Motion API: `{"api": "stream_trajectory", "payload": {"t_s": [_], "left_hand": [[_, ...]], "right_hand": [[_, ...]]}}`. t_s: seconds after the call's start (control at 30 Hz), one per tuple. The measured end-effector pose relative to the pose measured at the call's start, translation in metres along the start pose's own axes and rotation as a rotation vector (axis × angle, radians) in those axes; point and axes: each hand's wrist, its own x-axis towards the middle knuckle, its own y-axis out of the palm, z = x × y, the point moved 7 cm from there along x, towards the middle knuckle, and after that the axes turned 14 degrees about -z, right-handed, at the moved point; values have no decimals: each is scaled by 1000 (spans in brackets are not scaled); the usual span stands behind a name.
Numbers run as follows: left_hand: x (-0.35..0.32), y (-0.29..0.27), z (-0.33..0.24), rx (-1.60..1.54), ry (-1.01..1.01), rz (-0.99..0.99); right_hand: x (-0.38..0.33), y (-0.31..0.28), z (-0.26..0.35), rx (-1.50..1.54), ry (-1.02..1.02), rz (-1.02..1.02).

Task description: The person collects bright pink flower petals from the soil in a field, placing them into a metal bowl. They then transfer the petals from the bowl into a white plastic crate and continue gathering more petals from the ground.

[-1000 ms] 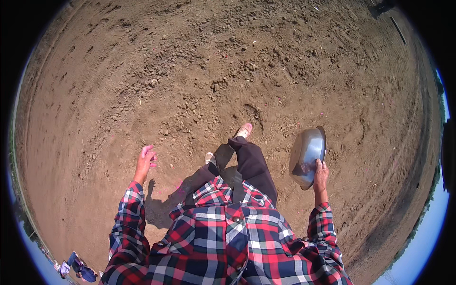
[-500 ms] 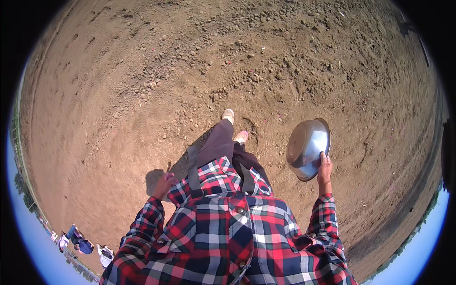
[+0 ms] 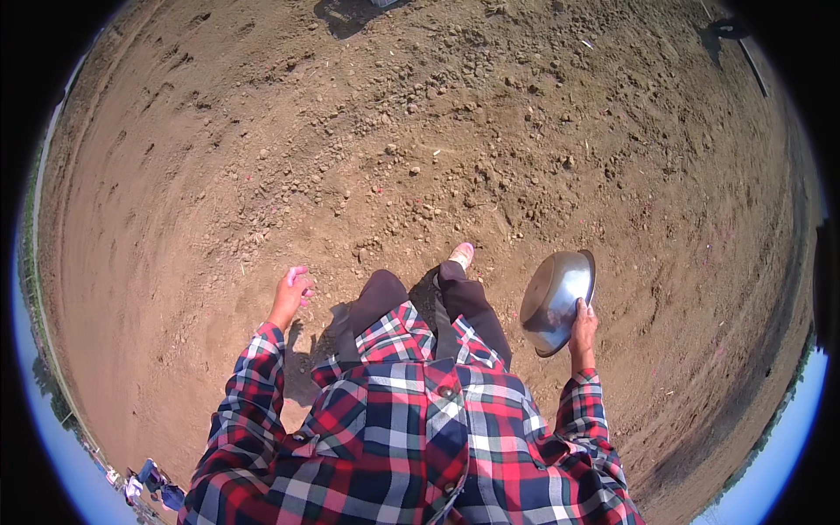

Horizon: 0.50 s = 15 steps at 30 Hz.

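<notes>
My right hand [image 3: 583, 334] grips the rim of a shiny metal basin [image 3: 549, 302], thumb laid on its outer wall. The basin is tipped on its side, with its round base facing left, and its inside is hidden from view. Out to the left, my left hand [image 3: 290, 296] hangs in the air over the soil, its fingers loosely bent and apart, with nothing in them.
Brown soil [image 3: 219, 175] strewn with clods spreads all around. One of my shoes [image 3: 462, 255] shows below dark trousers. A pale object [image 3: 382, 3] casts a shadow at the top edge. Several people [image 3: 150, 481] are far off at lower left.
My left hand has swung forward and slightly left. The right hand and basin have shifted a little left and down. The ground has slid as I walk, bringing a pale object into view on top.
</notes>
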Motion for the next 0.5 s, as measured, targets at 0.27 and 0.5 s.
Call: {"api": "stream_trajectory", "payload": {"t_s": [0.27, 0.5], "left_hand": [[-21, 61, 98, 178, 6, 56], [73, 62, 16, 108, -128, 24]], "right_hand": [[107, 77, 81, 13, -111, 218], [140, 144, 186, -105, -124, 252]]}}
